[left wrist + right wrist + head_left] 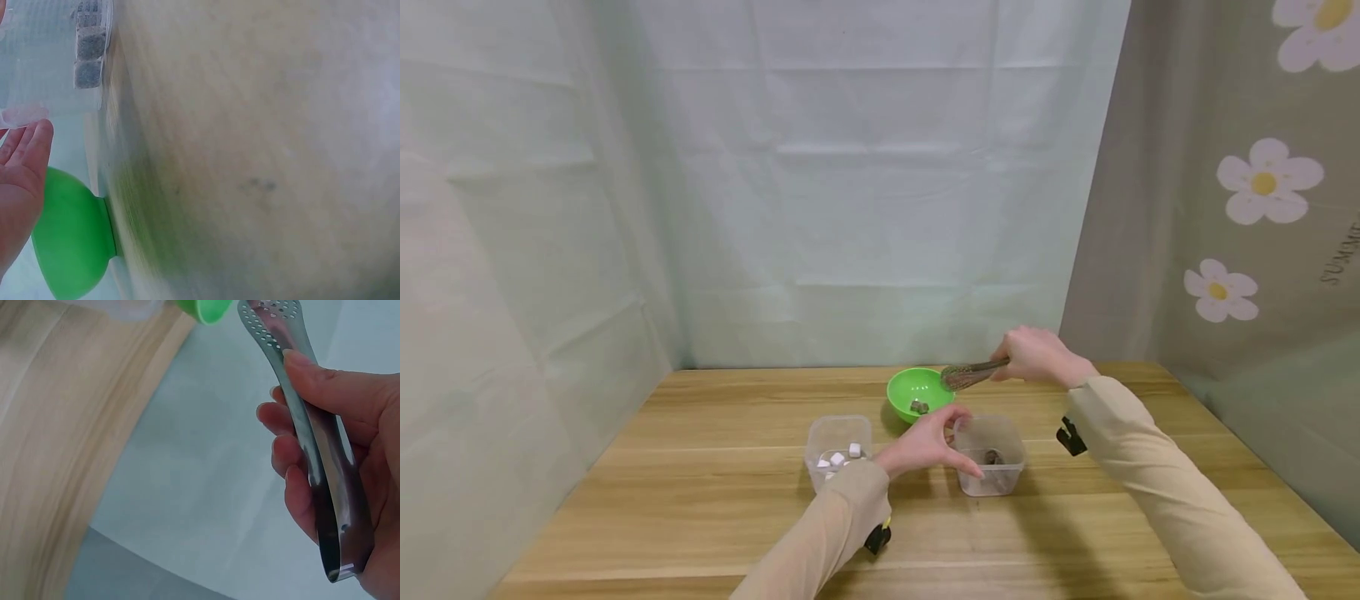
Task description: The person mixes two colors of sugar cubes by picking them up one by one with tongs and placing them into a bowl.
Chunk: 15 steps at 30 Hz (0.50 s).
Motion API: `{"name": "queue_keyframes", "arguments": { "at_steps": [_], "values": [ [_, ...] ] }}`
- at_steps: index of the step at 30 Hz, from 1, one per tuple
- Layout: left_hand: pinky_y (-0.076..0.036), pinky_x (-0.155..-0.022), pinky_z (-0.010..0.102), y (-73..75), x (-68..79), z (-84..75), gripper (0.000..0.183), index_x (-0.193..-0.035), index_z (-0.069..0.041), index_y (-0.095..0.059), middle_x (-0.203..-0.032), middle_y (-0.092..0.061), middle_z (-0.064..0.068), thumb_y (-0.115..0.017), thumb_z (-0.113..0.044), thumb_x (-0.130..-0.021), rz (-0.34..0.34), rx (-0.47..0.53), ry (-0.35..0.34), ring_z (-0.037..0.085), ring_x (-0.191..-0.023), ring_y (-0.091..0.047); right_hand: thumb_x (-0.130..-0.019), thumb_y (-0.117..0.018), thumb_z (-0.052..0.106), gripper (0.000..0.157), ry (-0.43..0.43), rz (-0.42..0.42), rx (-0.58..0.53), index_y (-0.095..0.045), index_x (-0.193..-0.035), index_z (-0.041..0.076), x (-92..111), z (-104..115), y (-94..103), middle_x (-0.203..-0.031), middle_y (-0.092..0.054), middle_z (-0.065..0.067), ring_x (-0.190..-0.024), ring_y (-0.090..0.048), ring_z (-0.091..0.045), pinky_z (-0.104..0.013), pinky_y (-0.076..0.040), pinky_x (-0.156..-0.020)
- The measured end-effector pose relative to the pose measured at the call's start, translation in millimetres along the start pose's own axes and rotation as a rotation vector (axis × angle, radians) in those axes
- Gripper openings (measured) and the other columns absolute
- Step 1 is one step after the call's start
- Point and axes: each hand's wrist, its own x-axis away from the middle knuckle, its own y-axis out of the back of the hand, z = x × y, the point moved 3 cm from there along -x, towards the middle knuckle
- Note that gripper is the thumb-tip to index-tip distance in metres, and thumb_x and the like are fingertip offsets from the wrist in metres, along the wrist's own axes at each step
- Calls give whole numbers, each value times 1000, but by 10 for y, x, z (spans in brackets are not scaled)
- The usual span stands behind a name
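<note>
My right hand (1037, 354) holds metal tongs (328, 450) with perforated ends, thumb on one arm and fingers round the other. Their tips (957, 377) are over the right rim of a green bowl (917, 383), where a few dark greyish cubes (919, 407) lie. Nothing is visible between the tips. With thumb and fingers spread round its left side, my left hand (925, 443) holds a clear plastic container (1003, 427). Dark cubes (91, 44) sit at the bottom of that container, and its fingertips (42, 128) touch near the rim in the left wrist view.
A second clear container (838, 427) with several white cubes (837, 459) stands left of my left hand. Everything rests on a wooden table (715, 467). Pale cloth (865, 217) hangs behind, and a flowered grey cloth (1195, 200) is at the right.
</note>
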Motion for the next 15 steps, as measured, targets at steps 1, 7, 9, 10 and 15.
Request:
{"name": "queue_keyframes", "arguments": {
  "at_steps": [1, 7, 9, 10, 15],
  "values": [
    [-42, -80, 26, 2, 1, 1, 82, -127, -5, -45, -114, -50, -2, -85, -30, -59, -2, -5, 0, 19, -101, -49, -76, -73, 28, 31, -4, -7, 9, -71, -98, 6, 31, -10, 29, -94, -66, -7, -62, -59, -11, -28, -46, -49],
    [-41, -80, 27, 8, 9, 5, 84, -128, -6, -45, -115, -50, -4, -85, -33, -59, -13, -29, 0, 15, -101, -48, -76, -72, 30, 31, -9, -43, 49, -72, -97, 7, 258, -75, 179, -94, -66, -7, -71, -62, -17, -31, -48, -53],
    [-41, -81, 27, 9, 10, 6, 84, -128, -6, -45, -115, -50, -5, -85, -33, -59, -16, -37, 0, 13, -101, -48, -76, -72, 30, 30, 0, -45, 63, -72, -97, 7, 328, -76, 218, -94, -66, -7, -74, -62, -19, -34, -49, -55],
    [-41, -82, 27, 8, 9, 6, 84, -128, -7, -45, -115, -50, -5, -85, -33, -58, -17, -38, 1, 12, -101, -48, -77, -72, 29, 29, 7, -46, 64, -72, -96, 8, 364, -68, 237, -94, -66, -7, -74, -62, -19, -33, -49, -54],
    [-40, -84, 27, 2, 5, 4, 84, -128, -8, -45, -117, -49, -6, -85, -32, -58, -18, -34, 9, 10, -103, -46, -77, -71, 29, 28, 21, -32, 51, -72, -96, 7, 535, -47, 323, -94, -66, -8, -73, -62, -18, -33, -48, -55]
  ]
}}
